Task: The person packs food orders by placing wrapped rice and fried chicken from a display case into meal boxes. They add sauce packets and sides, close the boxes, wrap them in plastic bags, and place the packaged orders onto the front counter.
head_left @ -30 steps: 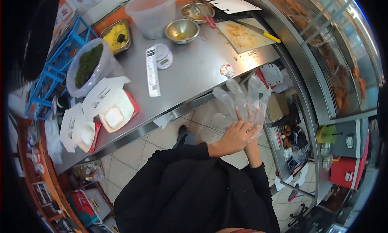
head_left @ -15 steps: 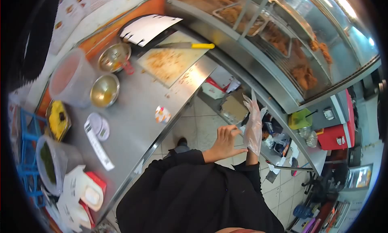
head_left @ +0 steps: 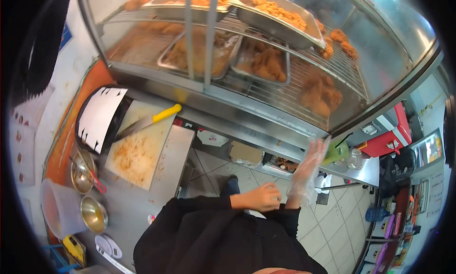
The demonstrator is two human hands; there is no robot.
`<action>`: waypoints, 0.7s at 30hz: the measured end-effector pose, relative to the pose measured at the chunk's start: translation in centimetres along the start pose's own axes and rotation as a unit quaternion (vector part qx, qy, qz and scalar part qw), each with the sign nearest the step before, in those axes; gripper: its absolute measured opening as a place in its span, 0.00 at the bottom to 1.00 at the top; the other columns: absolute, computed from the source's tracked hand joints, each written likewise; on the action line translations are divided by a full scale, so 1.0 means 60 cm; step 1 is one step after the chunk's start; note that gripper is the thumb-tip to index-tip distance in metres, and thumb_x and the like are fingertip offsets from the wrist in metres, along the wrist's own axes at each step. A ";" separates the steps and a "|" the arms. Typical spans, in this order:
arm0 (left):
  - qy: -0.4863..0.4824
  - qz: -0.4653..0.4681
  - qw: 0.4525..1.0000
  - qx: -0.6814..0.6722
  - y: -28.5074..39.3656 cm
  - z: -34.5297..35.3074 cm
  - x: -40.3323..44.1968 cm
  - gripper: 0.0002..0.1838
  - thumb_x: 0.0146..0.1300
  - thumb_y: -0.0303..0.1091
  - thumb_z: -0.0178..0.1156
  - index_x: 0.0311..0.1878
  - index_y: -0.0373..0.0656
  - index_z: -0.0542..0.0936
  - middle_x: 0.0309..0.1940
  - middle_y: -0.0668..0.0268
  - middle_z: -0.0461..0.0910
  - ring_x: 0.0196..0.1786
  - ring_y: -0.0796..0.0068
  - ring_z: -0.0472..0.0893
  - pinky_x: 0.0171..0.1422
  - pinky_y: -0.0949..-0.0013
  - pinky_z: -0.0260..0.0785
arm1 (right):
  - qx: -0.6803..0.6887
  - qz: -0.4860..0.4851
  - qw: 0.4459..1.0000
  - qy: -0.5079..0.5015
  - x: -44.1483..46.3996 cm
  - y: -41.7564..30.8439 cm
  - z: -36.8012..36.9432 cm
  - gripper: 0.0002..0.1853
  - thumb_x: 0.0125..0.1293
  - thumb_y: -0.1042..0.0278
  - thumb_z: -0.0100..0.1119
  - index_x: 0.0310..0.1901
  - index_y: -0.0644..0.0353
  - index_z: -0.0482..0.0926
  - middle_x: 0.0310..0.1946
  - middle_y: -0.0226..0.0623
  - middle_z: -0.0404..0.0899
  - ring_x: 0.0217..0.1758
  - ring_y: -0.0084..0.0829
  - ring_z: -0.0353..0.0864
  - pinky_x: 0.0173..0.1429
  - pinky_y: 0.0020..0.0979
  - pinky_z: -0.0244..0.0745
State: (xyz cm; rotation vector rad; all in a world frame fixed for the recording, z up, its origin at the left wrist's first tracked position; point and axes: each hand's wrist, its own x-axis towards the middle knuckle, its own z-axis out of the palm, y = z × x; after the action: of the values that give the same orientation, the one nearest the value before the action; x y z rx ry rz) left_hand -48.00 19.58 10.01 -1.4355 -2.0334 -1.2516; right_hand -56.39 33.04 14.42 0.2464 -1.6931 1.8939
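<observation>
- The right hand, fingers extended, wore a plastic glove.
- Left hand was curled, grip unclear.
- Plastic glove seemed light, limp, best pinched wristward.

Looked like a fried-food shop's kitchen; had a glass-fronted display case with trays of fried pieces at twelve o'clock; had a steel counter at eight o'clock, bearing a crumb-strewn cutting board, knife, metal bowls and scale.

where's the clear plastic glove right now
In the head view, right of center, the clear plastic glove is on the right hand, just left of the green container.
</observation>
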 end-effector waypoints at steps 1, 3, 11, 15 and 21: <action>0.026 -0.007 0.999 0.025 -0.043 -0.005 0.020 0.08 0.50 0.33 0.60 0.35 0.47 0.76 0.38 0.64 0.72 0.45 0.64 0.71 0.56 0.58 0.59 | -0.036 -0.044 0.998 0.039 0.039 0.004 -0.004 0.29 0.68 0.48 0.31 0.63 0.59 0.50 0.65 0.42 0.50 0.66 0.39 0.52 0.69 0.38 0.40; 0.091 -0.023 0.992 0.085 -0.129 -0.052 0.097 0.12 0.50 0.36 0.61 0.40 0.50 0.76 0.45 0.63 0.71 0.52 0.64 0.68 0.61 0.56 0.56 | -0.164 -0.042 0.980 0.103 0.103 -0.023 0.009 0.29 0.69 0.50 0.30 0.64 0.62 0.49 0.64 0.44 0.50 0.67 0.38 0.50 0.69 0.37 0.41; 0.273 0.080 0.773 0.567 -0.360 -0.151 0.232 0.18 0.59 0.45 0.48 0.54 0.69 0.70 0.59 0.72 0.62 0.65 0.72 0.57 0.71 0.60 0.40 | -0.287 -0.074 0.927 0.231 0.252 0.036 0.028 0.27 0.69 0.54 0.30 0.63 0.62 0.50 0.63 0.46 0.49 0.66 0.38 0.48 0.67 0.36 0.44; 0.241 0.105 0.787 0.557 -0.367 -0.172 0.211 0.16 0.59 0.47 0.50 0.52 0.69 0.72 0.58 0.72 0.62 0.66 0.73 0.56 0.71 0.62 0.41 | -0.289 -0.079 0.922 0.244 0.285 0.056 0.033 0.26 0.68 0.54 0.32 0.62 0.62 0.52 0.61 0.46 0.52 0.64 0.39 0.52 0.65 0.36 0.48; 0.233 0.133 0.797 0.540 -0.378 -0.228 0.169 0.13 0.56 0.41 0.47 0.43 0.65 0.76 0.54 0.67 0.64 0.63 0.63 0.58 0.69 0.57 0.44 | -0.280 -0.081 0.922 0.256 0.259 0.046 0.056 0.26 0.68 0.54 0.35 0.61 0.63 0.55 0.58 0.46 0.57 0.61 0.40 0.57 0.63 0.37 0.53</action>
State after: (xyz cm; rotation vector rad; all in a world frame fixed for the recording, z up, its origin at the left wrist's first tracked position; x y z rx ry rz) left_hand -75.01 12.07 14.27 -0.6874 -1.6019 -0.1351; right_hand -71.30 34.34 20.41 -0.3033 -1.6881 1.1472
